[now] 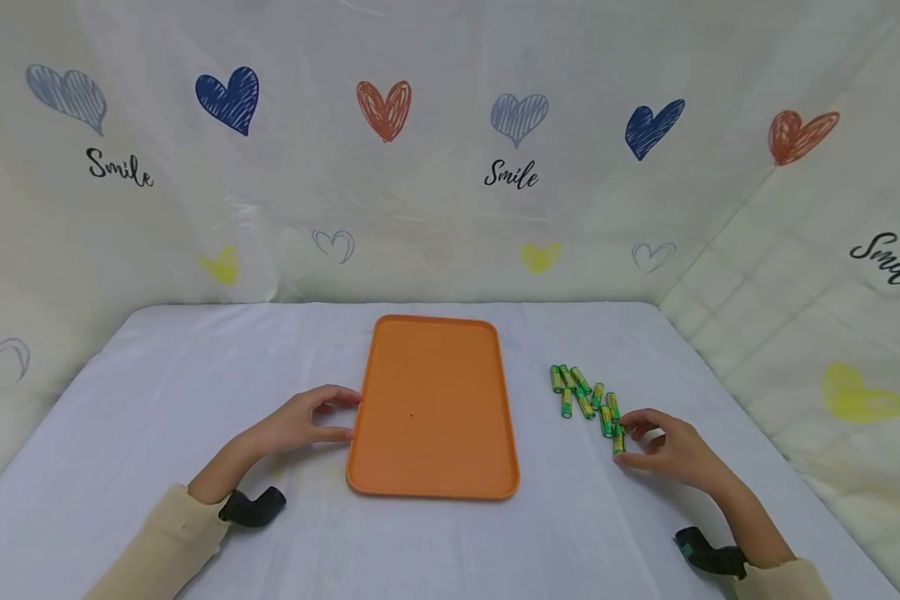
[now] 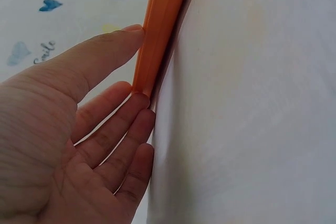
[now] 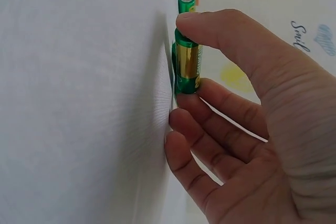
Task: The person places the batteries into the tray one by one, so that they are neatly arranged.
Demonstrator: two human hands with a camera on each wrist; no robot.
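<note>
An orange tray [image 1: 433, 408] lies flat on the white cloth. At its left edge is my left hand [image 1: 300, 421]; in the left wrist view the thumb and fingertips of that hand [image 2: 100, 108] touch the tray's side [image 2: 157, 30], fingers extended. Several green and gold batteries [image 1: 585, 403] lie in a loose cluster right of the tray. My right hand [image 1: 671, 448] pinches the nearest battery [image 1: 618, 439] end to end. In the right wrist view, the thumb of the right hand [image 3: 236, 93] is on the top end of this battery [image 3: 187, 61] and a finger at its bottom end.
White cloth [image 1: 270, 542] covers the table. Behind it and to the right hangs a pale sheet [image 1: 435, 208] printed with hearts and "Smile". A black wrist device [image 1: 253, 507] is on the left wrist, another black device [image 1: 708, 554] on the right.
</note>
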